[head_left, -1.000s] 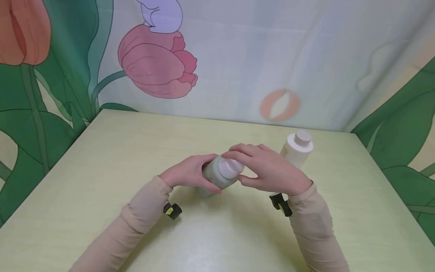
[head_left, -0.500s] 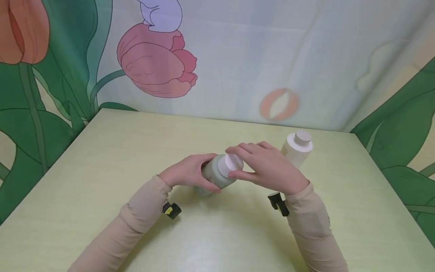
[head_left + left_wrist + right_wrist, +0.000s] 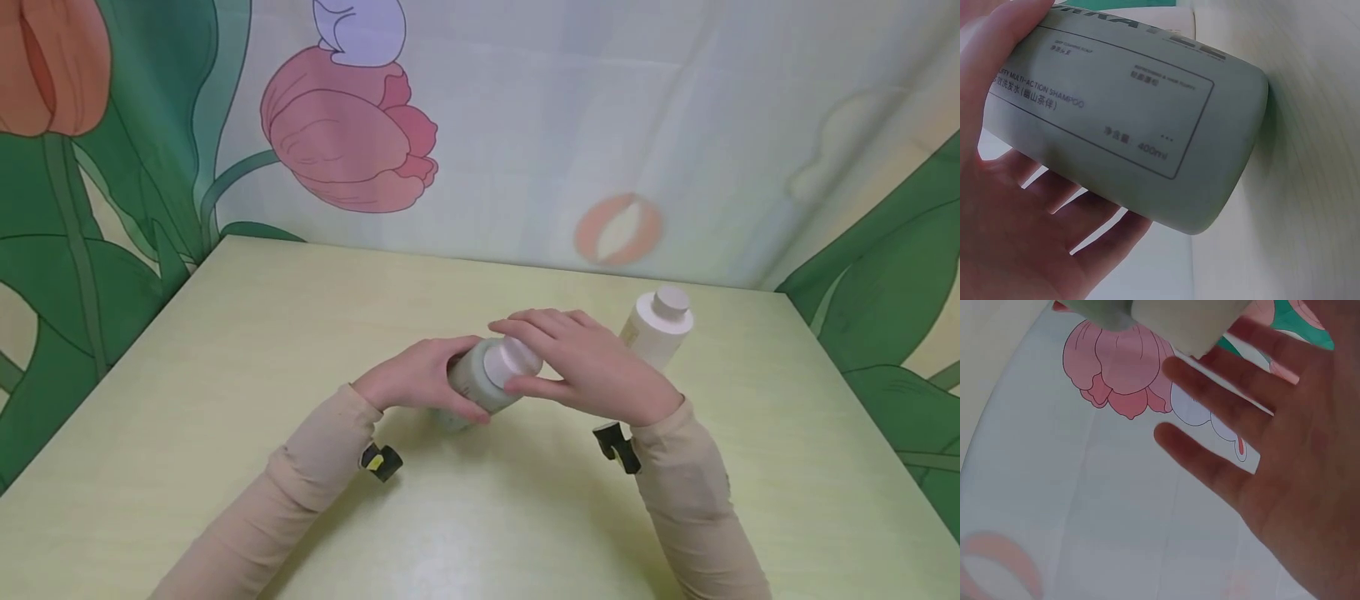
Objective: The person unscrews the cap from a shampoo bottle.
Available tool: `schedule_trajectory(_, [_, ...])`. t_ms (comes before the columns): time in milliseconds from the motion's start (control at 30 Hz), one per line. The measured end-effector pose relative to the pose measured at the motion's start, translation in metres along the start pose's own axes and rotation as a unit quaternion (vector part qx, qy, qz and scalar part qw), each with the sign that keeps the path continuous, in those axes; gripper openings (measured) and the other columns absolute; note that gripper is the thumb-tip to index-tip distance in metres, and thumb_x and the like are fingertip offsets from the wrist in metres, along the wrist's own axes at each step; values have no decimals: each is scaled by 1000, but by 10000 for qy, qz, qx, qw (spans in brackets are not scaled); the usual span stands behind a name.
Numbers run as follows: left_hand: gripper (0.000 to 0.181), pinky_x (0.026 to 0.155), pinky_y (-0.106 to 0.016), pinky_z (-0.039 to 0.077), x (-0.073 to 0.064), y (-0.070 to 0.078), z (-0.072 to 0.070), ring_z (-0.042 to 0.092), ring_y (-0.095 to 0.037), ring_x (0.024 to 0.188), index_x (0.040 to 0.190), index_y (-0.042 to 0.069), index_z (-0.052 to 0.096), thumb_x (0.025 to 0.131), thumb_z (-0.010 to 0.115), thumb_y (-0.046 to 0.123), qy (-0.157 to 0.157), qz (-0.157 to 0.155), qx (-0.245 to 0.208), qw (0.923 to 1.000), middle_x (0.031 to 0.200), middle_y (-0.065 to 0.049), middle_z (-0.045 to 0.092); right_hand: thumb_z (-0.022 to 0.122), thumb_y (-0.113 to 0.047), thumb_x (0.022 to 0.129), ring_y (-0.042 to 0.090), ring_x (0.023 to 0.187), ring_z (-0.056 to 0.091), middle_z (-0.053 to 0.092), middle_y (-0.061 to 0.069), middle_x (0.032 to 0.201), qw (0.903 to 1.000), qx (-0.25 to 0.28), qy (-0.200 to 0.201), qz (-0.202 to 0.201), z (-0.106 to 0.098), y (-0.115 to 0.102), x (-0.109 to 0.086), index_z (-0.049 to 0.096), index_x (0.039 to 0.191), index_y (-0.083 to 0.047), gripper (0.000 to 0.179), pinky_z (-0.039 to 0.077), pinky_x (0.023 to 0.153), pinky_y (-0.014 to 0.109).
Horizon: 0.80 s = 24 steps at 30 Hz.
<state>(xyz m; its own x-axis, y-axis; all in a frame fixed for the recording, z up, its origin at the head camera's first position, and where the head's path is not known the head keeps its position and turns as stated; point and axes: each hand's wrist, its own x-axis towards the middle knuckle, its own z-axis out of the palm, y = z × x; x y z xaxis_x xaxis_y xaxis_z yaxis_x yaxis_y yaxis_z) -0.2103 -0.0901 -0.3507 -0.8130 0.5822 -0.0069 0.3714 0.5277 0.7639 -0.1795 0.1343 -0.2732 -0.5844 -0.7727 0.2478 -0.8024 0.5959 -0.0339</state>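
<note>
My left hand (image 3: 420,377) grips a pale green shampoo bottle (image 3: 471,385) around its body, thumb on the near side. The bottle is tilted, its white cap (image 3: 510,362) leaning up to the right. Printed text and a framed label show on the shampoo bottle (image 3: 1129,119) in the left wrist view. Over the cap arches my right hand (image 3: 592,367), pinching it between thumb and forefinger. In the right wrist view the other fingers (image 3: 1210,459) are spread apart, and part of the cap (image 3: 1179,325) shows at the top.
A white bottle (image 3: 654,335) with a narrower cap stands behind my right hand, partly hidden by it. The pale wooden table (image 3: 322,300) ends at a flower-printed curtain (image 3: 510,167). Small black wrist cameras hang at both sleeves.
My right thumb has moved left onto the cap, and the forefinger has shifted a little across its top. The left hand and the bottle have stayed nearly still.
</note>
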Motion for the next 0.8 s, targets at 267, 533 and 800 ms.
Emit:
schedule_trajectory(267, [61,80,-29,44,3,1,1,54,-8,90,107,37,51,54,81,46,-13,-9,18,10000,99,15,58,53,-50,83,7,95,52,56,-9,105,9994,-144,214,217,1,2,-2,51,116,-17,46,38,88,33])
schedule_trajectory(533, [59,79,-30,43,0,0,3,54,-9,90,103,39,51,53,81,48,-25,-96,-59,9999,98,15,58,56,-29,85,9,112,47,52,-8,119,9987,296,136,-394,2,2,-2,50,121,-20,38,36,93,33])
schedule_trajectory(800, [61,78,-29,44,1,2,3,55,-9,89,107,37,50,55,80,46,85,-96,28,9999,98,14,58,53,-50,83,9,103,51,54,-7,113,9992,-59,347,205,1,3,1,47,122,-19,50,36,91,35])
